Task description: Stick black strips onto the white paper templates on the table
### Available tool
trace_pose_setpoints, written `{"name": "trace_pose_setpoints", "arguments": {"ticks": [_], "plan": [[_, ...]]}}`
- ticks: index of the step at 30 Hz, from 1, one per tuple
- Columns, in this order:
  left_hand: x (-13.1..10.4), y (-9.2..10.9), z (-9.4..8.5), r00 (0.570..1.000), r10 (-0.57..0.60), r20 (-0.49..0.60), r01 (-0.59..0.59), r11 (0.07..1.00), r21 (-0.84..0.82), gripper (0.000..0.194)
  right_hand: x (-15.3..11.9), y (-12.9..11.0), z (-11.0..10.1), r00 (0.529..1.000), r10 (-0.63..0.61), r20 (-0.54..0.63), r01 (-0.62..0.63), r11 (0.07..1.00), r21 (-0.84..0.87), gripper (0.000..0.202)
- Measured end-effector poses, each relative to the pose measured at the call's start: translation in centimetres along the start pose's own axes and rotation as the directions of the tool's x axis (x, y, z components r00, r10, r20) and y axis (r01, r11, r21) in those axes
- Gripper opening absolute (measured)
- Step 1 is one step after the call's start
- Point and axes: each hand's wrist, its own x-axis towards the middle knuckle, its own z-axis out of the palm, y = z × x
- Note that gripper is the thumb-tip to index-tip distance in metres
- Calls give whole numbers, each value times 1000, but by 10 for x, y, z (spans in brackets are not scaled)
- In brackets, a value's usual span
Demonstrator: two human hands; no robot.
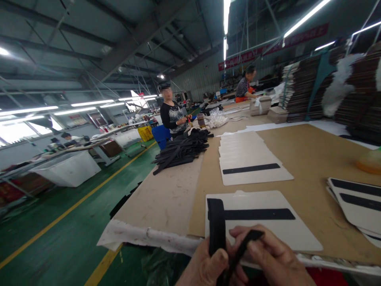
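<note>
1. Head view, work table seen from its near edge. At 9 o'clock: white bin (pixel 69 169) on the green floor, well apart from the table (pixel 166 194).
2. At 11 o'clock: heap of black strips (pixel 183 149) on the table, untouched stock. A person in a patterned top (pixel 172 115) stands just behind it, hands busy with something too small to tell.
3. At 6 o'clock, low in frame: left hand (pixel 208 266), fingers closed on one black strip (pixel 216 226), which stands upright over the near edge of a white card (pixel 262 222).
4. Right hand (pixel 274 258), just beside the left, fingertips pinched together on the thin lower end of that strip or a second one; cannot tell which.
5. White card at 6 o'clock already bears one horizontal black band; the held strip is not yet laid flat on it. Judged: this card is part done.
6. At 12 o'clock: stack of white cards (pixel 253 159), top card showing one black band.
7. At 3 o'clock: further cards (pixel 357 202) with two bands each; these look finished.
8. At 1 o'clock, far: second person in an orange apron (pixel 245 87), and tall brown stacks (pixel 300 89) beyond.
</note>
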Motion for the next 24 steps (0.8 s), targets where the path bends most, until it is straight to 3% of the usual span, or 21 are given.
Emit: {"name": "trace_pose_setpoints", "arguments": {"ticks": [3, 5, 6, 8, 9, 10, 11, 13, 16, 19, 24], "plan": [[-17, 15, -18, 987, -70, -142, 96, 977, 191, 67, -4, -36, -22, 963, -149, -225, 163, 986, 44, 27], [-28, 33, -34, 958, 8, -286, 145, 848, 510, 47, -4, -68, -42, 927, -200, -317, 215, 976, 15, 23], [-31, 42, -41, 946, 81, -313, 164, 713, 682, 35, -1, -85, -51, 922, -196, -334, 197, 980, -33, 23], [-32, 57, -53, 942, 233, -241, 151, 346, 926, 9, 10, -113, -62, 928, -182, -327, 124, 974, -190, 27], [-28, 60, -58, 947, 271, -171, 126, 176, 976, 9, 19, -124, -65, 936, -159, -313, 70, 957, -280, 30], [-21, 61, -62, 952, 289, -100, 90, 48, 995, 21, 29, -132, -64, 949, -124, -291, 10, 931, -364, 35], [-13, 58, -65, 952, 303, -36, 48, -30, 998, 33, 41, -136, -62, 961, -72, -266, -53, 898, -436, 39], [8, 45, -70, 941, 334, 53, -38, -52, 998, 45, 68, -135, -56, 974, 65, -215, -174, 823, -540, 46], [36, 18, -77, 919, 384, 85, -96, 11, 995, 50, 107, -115, -47, 962, 231, -147, -270, 709, -651, 43], [50, 1, -86, 907, 410, 96, -127, 50, 991, 46, 138, -91, -42, 966, 250, -68, -208, 595, -776, 30], [54, -7, -96, 891, 433, 138, -188, 76, 979, 44, 169, -64, -35, 971, 236, 27, -60, 351, -934, 20]]}}
